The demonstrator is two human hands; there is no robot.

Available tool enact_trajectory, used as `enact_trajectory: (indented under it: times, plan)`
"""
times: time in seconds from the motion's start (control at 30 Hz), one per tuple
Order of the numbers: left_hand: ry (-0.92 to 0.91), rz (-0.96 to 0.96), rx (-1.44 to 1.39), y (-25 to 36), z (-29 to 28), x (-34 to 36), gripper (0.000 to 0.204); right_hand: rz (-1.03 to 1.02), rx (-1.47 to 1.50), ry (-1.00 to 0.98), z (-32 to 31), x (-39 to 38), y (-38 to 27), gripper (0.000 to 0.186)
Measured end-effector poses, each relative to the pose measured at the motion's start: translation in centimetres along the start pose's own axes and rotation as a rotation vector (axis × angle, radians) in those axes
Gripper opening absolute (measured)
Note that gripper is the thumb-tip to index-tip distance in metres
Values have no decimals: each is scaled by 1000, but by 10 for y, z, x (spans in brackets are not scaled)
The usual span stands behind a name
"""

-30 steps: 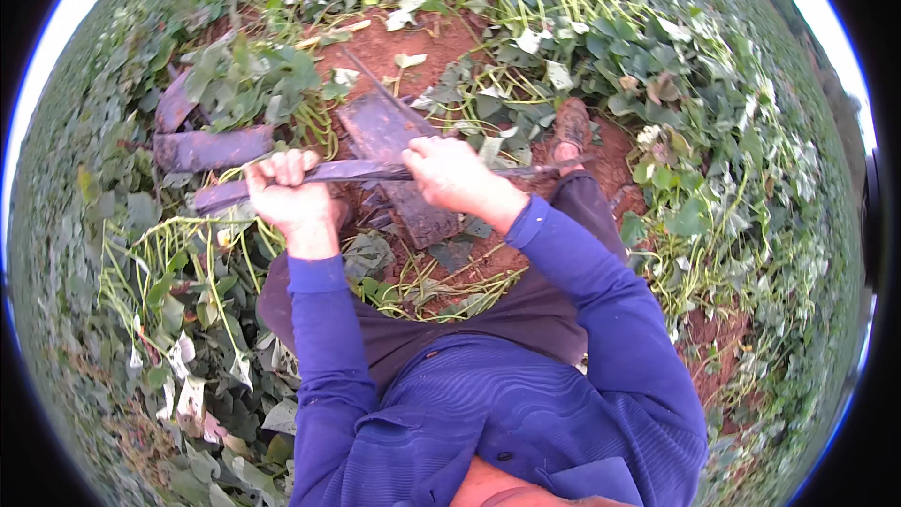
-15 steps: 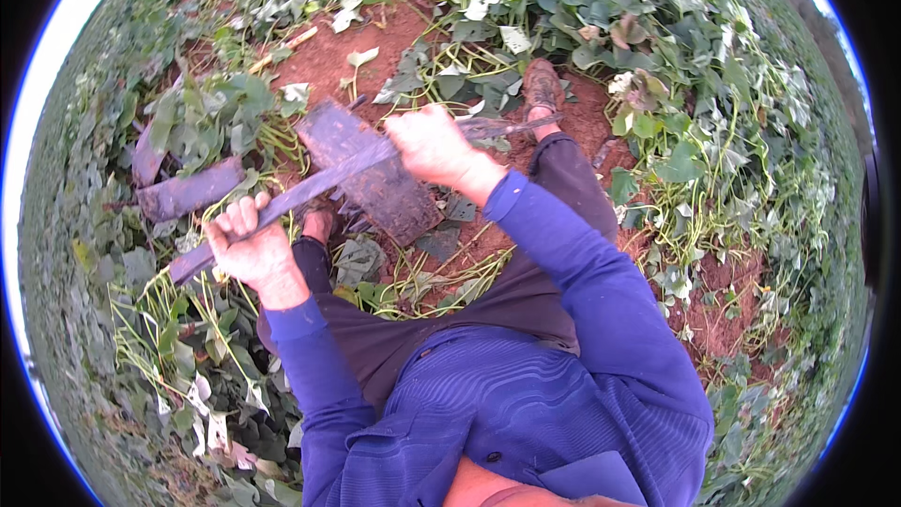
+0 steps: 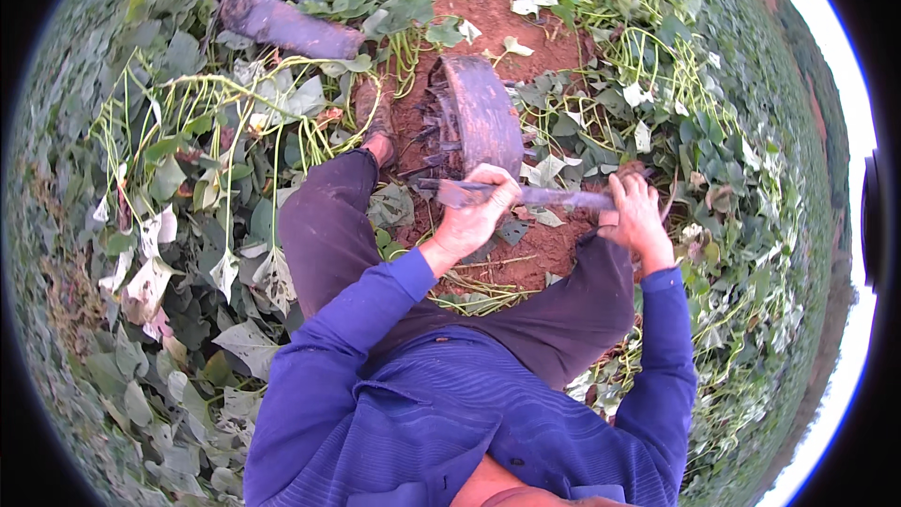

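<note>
A long, flat, dark bar point(image 3: 563, 197), dirt-stained and worn, lies almost level across the front of my knees. My left hand point(image 3: 479, 214) is closed round it near its left end, and my right hand point(image 3: 638, 211) grips it toward the right. A brown, frayed clump point(image 3: 633, 171) shows just above the right fingers; whether it belongs to the bar I cannot tell. Just beyond my left hand, a curved, rusty plate point(image 3: 483, 117) with a row of dark spikes along its left side stands on the soil.
Another rusty curved plate point(image 3: 291, 28) lies among leaves at the far left. Reddish soil point(image 3: 497, 14) shows between broad-leaved vines. Pale vine stems point(image 3: 225, 84) trail beside my left shoe point(image 3: 374, 113). My bent legs frame the ground in front.
The bar has swung from a steep slant to nearly level and come closer to my body. My hands have moved rightward with it, and the view has turned.
</note>
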State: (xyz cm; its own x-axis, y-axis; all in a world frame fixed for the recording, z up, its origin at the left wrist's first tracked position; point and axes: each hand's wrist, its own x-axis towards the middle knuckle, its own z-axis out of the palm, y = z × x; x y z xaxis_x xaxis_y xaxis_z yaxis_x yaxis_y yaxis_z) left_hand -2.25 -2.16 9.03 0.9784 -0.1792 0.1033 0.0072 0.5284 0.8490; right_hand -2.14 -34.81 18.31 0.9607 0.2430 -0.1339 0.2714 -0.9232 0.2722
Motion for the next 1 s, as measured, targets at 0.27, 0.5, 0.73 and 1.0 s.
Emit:
enact_trajectory:
  times: [0.27, 0.5, 0.73, 1.0]
  plan:
    - [-182, 140, -86, -9, 17, -29, 10, -139, 943, 0, -1, 12, -152, 55]
    - [-137, -225, -256, -11, -10, -31, 12, -306, 983, -163, -52, 21, -142, 34]
    - [84, -136, -123, -17, -41, -13, 25, 120, 1041, -105, -14, 44, -56, 16]
    - [938, -64, 41, -113, -145, 44, 28, 266, 827, -80, 86, 76, 47, 22]
